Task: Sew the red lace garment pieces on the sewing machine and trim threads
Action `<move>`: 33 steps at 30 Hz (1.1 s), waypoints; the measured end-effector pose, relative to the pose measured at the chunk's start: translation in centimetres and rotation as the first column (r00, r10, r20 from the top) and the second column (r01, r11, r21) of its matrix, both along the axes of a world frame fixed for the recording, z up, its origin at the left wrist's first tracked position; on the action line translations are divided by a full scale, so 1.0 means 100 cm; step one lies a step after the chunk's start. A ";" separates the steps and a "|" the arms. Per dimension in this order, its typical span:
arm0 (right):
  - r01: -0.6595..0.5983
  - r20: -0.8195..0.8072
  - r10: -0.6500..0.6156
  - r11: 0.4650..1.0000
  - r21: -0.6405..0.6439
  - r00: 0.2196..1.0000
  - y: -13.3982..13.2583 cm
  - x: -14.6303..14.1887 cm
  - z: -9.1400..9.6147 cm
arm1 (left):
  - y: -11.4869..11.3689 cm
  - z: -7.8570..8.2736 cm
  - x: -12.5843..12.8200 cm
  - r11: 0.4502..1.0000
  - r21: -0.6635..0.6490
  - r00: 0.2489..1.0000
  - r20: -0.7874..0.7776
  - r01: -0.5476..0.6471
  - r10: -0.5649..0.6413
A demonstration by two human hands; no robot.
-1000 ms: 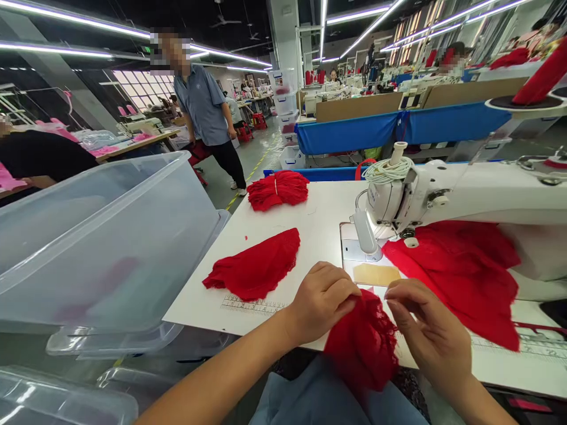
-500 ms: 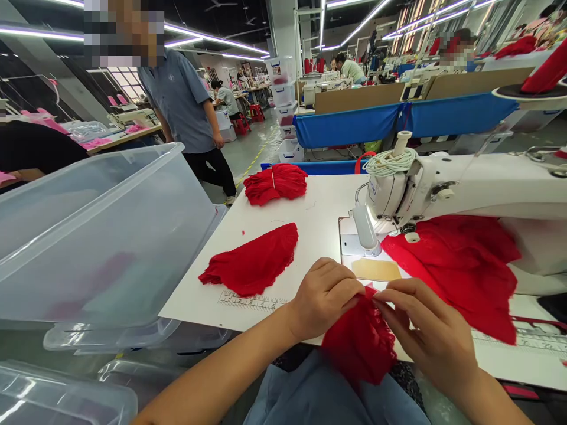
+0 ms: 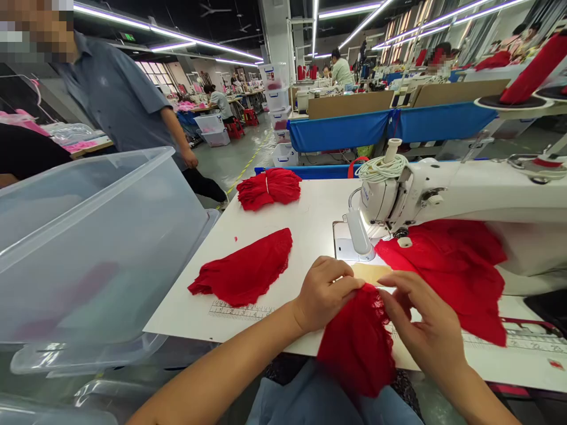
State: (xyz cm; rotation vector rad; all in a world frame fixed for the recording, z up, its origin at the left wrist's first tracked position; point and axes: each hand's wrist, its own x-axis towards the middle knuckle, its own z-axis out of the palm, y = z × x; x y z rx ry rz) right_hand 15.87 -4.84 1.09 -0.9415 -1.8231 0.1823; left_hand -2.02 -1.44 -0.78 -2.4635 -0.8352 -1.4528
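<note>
My left hand (image 3: 330,289) is closed, pinching the top corner of a red lace-edged fabric piece (image 3: 354,348). The cloth hangs down over the table's front edge toward my lap. At its right side my right hand (image 3: 425,319) has thumb and forefinger drawn together at the scalloped lace edge, the other fingers loosely curled. Another red fabric piece (image 3: 245,268) lies flat on the white table (image 3: 321,206) to the left. Just beyond my hands stands a white sewing machine (image 3: 469,189), with a larger red cloth (image 3: 447,277) lying under its arm.
A tied bundle of red fabric (image 3: 269,188) lies at the table's far left. Large clear plastic bins (image 3: 101,248) crowd the left side. A person in a blue shirt (image 3: 119,94) is walking behind them. Red thread cones (image 3: 534,71) stand at upper right.
My right hand has shifted slightly away from my left along the lace edge, and the fabric hangs more spread out. The person in blue has moved left in view, nearer.
</note>
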 end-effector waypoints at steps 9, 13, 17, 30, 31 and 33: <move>0.033 0.202 -0.053 0.994 0.103 0.978 0.025 0.005 -0.013 | 0.026 -0.008 0.001 0.999 -0.011 0.999 0.021 0.050 -0.049; 0.030 0.208 -0.046 0.997 0.077 0.977 0.027 0.004 -0.015 | 0.029 -0.011 0.000 0.999 -0.020 0.998 0.058 0.026 -0.025; 0.019 0.161 -0.024 0.999 0.037 0.987 0.026 0.001 -0.013 | 0.031 -0.012 -0.001 0.999 0.007 0.998 0.051 0.048 -0.049; 0.124 0.367 -0.201 0.967 0.224 0.908 0.025 0.002 -0.020 | 0.033 -0.013 -0.004 0.999 -0.013 0.999 0.011 0.045 -0.045; 0.129 0.374 -0.215 0.962 0.240 0.902 0.025 0.001 -0.020 | 0.033 -0.013 -0.004 0.999 -0.013 0.999 0.007 0.047 -0.047; 0.142 0.382 -0.237 0.955 0.261 0.893 0.025 0.001 -0.020 | 0.033 -0.013 -0.004 0.999 -0.012 0.999 -0.003 0.048 -0.048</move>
